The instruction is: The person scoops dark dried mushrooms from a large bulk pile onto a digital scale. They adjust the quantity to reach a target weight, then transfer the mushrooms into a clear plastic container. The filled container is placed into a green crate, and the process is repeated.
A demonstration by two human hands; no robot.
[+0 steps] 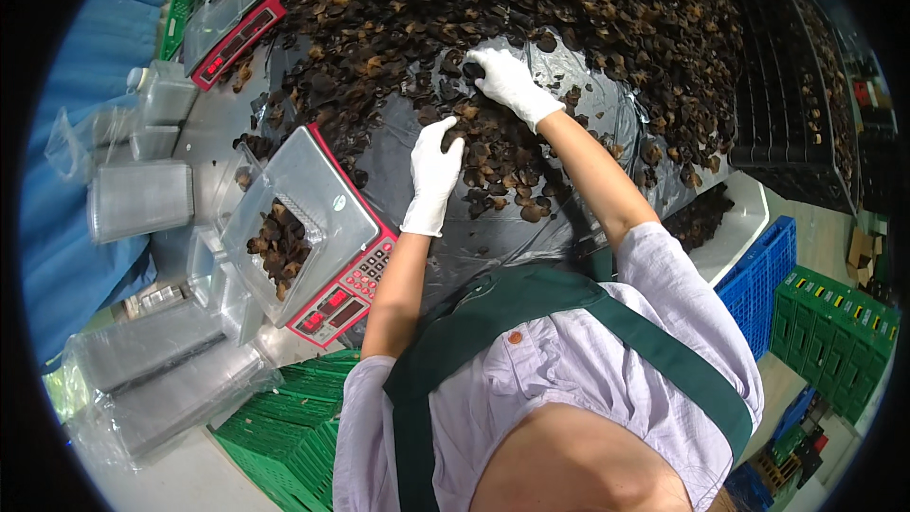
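My left hand (pixel 436 174), in a white glove, has its thumb and fingers apart at the left edge of a loose cluster of dark brown mushrooms (pixel 498 163). Nothing shows between them. Farther out, my gloved right hand (pixel 512 82) reaches to the edge of the big mushroom pile (pixel 441 0). Between its curled fingers and thumb is a dark mushroom (pixel 473 71); whether they grip it is unclear. To the left of my left hand, a red digital scale (pixel 341 156) carries a clear plastic tray (pixel 313 227) with mushrooms (pixel 279 249) in it.
A second red scale (pixel 234 21) stands at the far left. Clear plastic containers (pixel 142 199) and bagged stacks (pixel 163 363) line the left side. Green crates (pixel 284 434) are below. Black racks (pixel 789 85), a blue plastic pallet (pixel 761 277) and green crates (pixel 832 334) stand at right.
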